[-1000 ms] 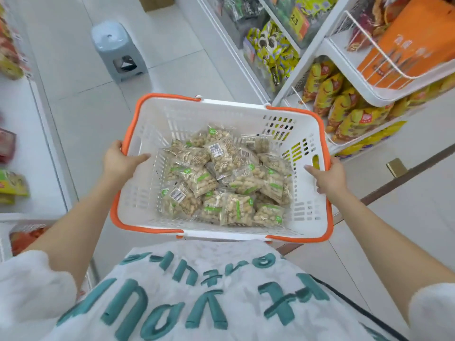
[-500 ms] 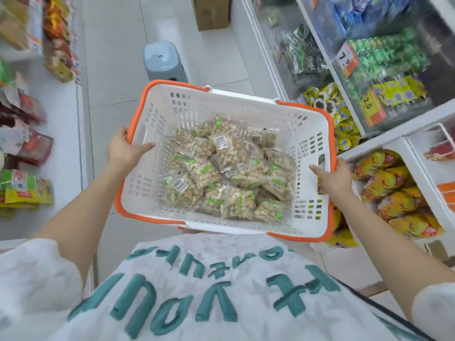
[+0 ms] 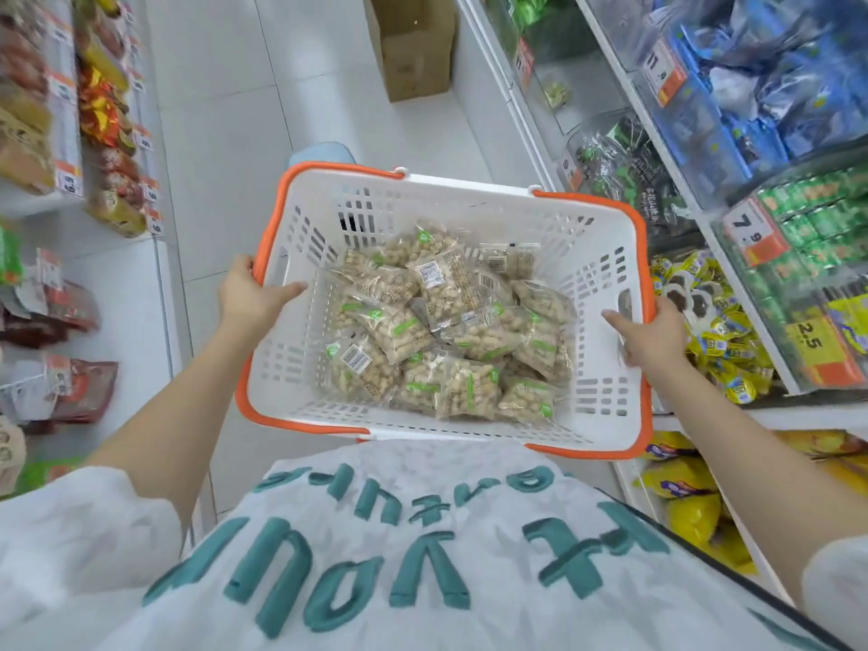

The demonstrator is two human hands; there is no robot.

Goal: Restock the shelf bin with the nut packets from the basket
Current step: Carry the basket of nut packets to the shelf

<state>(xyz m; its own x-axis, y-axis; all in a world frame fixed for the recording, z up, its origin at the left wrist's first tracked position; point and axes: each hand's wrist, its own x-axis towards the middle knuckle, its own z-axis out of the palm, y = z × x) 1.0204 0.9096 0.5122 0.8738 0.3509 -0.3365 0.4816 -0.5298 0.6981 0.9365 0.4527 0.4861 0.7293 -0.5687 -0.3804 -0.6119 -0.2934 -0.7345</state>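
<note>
A white slotted basket (image 3: 300,373) with an orange rim is held in front of my chest. Several clear nut packets (image 3: 446,331) with green labels and barcodes lie heaped on its floor, mostly toward the right. My left hand (image 3: 249,293) grips the basket's left rim, thumb lying inside the wall. My right hand (image 3: 650,333) grips the right rim by the handle slot, thumb inside. On the right, clear shelf bins (image 3: 695,119) hold snack packs behind price tags; I cannot tell which one takes the nuts.
White tiled aisle floor (image 3: 225,115) runs ahead. A cardboard box (image 3: 413,44) stands at the far end, and a pale blue stool (image 3: 324,155) peeks out behind the basket. Stocked shelves line the left (image 3: 103,124); yellow snack packs (image 3: 723,340) fill lower right bins.
The view has swung up and to the right along the aisle; the right shelf bins now fill more of the frame. Both hands keep the same hold on the basket.
</note>
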